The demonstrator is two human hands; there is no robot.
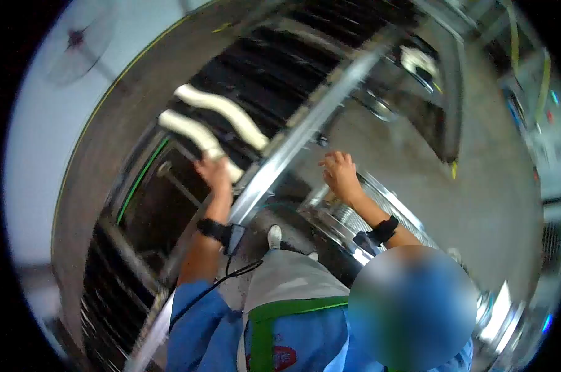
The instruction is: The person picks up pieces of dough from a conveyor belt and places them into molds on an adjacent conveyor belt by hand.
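My left hand is at the lower part of a cream, S-curved long piece, its fingers seeming closed around it, though blurred by motion. A second cream curved piece of similar shape lies beside it on the black slatted surface of a conveyor-like frame. I cannot tell exactly what these pieces are. On the other side of the metal rail, my right hand hovers with its fingers loosely bent and apart, holding nothing that I can see. Both wrists wear black bands.
A bright metal rail runs diagonally between my hands. Below my right arm is a ribbed metal roller unit. A dark frame holding a pale object stands at upper right. A fan is at upper left. A thin cable hangs from my left wristband.
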